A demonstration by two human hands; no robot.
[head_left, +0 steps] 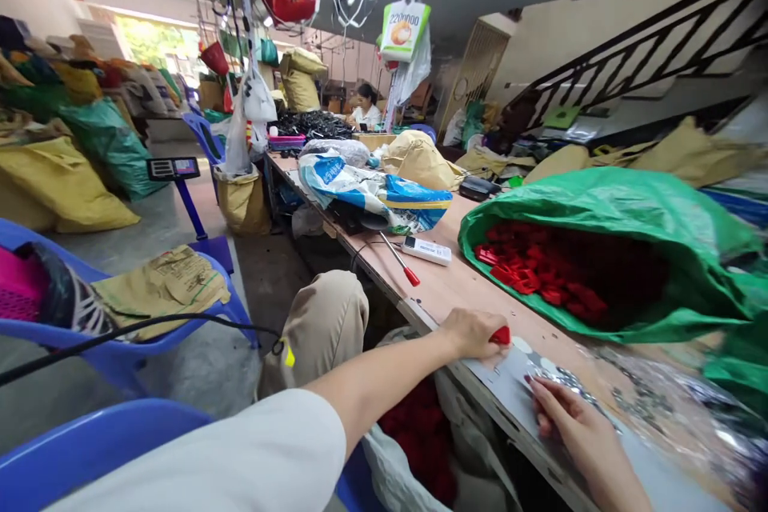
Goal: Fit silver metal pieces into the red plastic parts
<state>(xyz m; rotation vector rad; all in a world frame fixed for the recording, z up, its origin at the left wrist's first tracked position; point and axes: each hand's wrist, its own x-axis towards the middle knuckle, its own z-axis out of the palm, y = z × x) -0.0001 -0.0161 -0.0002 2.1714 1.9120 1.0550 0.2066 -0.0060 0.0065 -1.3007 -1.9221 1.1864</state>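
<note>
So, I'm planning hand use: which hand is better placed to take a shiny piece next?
Probably the right hand: it is beside the shiny pieces, while the left hand holds a red piece.

grn sack (630,204) blks fwd, gap by lever (410,274)

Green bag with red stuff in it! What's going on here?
Someone's left hand holds a red piece near the edge of the table. The right hand is beside small shiny pieces; I can't tell whether it holds one. More red pieces lie inside the open green bag. Another person is in the background.
</note>
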